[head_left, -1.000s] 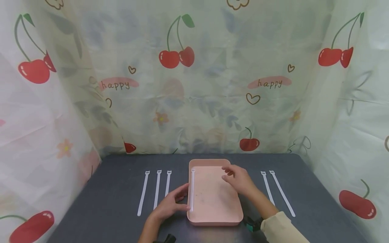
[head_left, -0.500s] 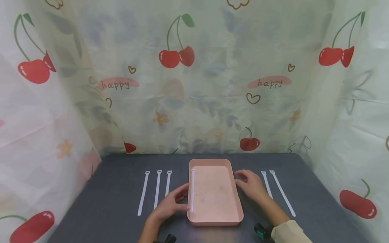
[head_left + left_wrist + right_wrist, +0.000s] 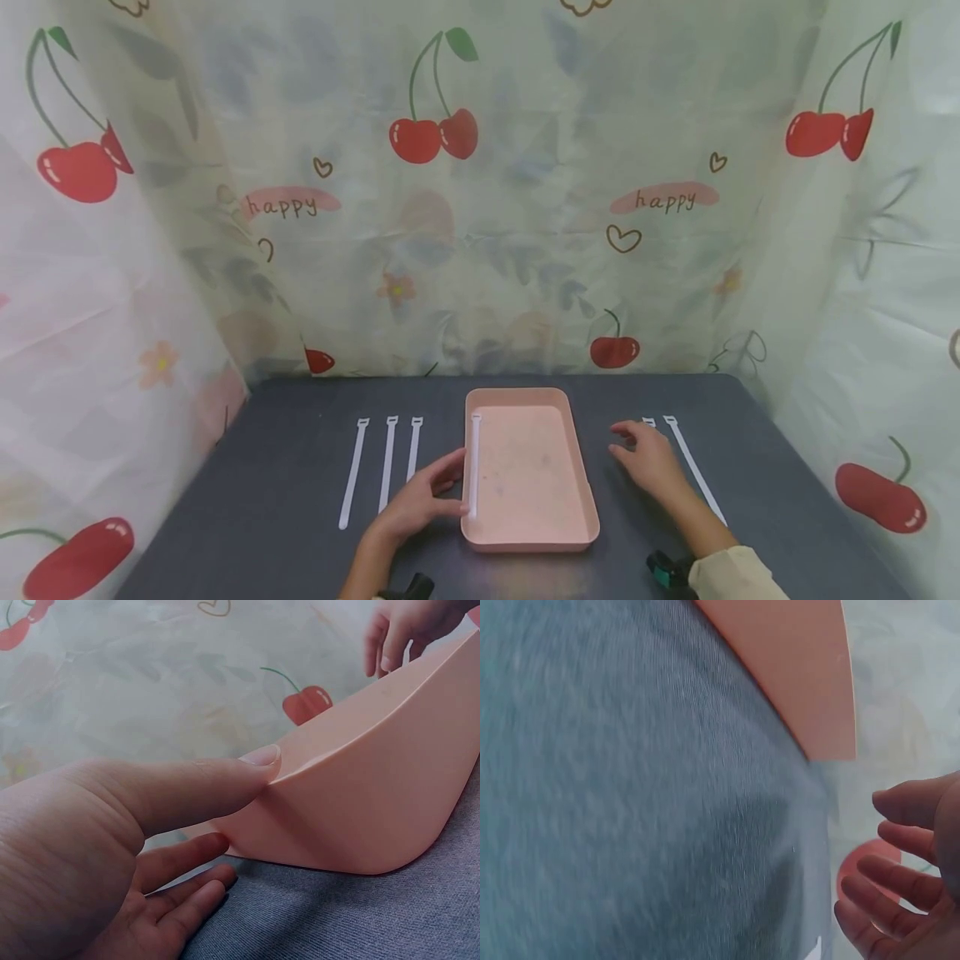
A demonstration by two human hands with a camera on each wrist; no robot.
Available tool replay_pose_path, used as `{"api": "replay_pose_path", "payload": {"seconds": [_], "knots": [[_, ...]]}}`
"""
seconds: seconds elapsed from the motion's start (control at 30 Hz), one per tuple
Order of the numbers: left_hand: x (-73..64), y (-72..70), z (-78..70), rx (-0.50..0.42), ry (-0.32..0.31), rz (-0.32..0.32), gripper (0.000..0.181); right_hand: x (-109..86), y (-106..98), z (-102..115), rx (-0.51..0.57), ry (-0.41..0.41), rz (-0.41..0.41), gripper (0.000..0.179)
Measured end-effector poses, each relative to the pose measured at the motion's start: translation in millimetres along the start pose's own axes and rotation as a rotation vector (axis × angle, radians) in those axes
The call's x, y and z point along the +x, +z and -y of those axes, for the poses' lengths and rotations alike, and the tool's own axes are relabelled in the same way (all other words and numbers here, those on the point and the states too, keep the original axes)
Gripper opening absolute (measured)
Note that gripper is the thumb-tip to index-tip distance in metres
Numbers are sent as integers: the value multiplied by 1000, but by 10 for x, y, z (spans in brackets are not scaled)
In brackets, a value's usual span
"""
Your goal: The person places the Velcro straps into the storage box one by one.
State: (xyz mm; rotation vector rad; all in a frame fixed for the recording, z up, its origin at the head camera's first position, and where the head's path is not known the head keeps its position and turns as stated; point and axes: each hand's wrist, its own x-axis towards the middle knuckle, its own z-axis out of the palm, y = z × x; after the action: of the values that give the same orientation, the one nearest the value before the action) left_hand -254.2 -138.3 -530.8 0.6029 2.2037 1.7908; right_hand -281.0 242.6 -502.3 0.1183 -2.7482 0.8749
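Note:
A shallow pink tray (image 3: pixel 536 467) lies at the middle of the dark cloth, with one white strap (image 3: pixel 475 467) along the left side inside it. My left hand (image 3: pixel 420 498) touches the tray's left side. In the left wrist view its straight thumb (image 3: pixel 259 765) rests at the rim, the other fingers beside the outer wall. My right hand (image 3: pixel 647 458) hovers right of the tray, fingers loosely bent and holding nothing. It partly covers a white buckled strap (image 3: pixel 649 422); another strap (image 3: pixel 693 462) lies farther right, its lower end by my forearm.
Three more white straps, including the leftmost strap (image 3: pixel 354 475), lie left of the tray, the nearer two partly behind my left hand. A cherry-print curtain (image 3: pixel 510 250) encloses the table (image 3: pixel 285 500) at the back and both sides.
My right hand has moved from over the tray out past its right rim toward the straps on the right. My left hand stays at the tray's left side. The view tilts slightly.

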Motion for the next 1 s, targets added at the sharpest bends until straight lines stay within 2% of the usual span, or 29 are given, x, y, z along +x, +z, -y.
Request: {"api": "replay_pose_path", "payload": {"seconds": [0.17,0.43,0.73,1.0], "knots": [[5,-3,2,4,0,1,84,4,-76,-78,-63,28,30,33],[1,-2,12,4,6,4,84,4,-154,-242,-127,8,-6,37],[0,-7,-2,7,7,7,83,-10,-234,-348,-156,110,54,38],[-15,-9,-14,12,13,1,83,-11,-264,-376,-143,156,71,36]]}}
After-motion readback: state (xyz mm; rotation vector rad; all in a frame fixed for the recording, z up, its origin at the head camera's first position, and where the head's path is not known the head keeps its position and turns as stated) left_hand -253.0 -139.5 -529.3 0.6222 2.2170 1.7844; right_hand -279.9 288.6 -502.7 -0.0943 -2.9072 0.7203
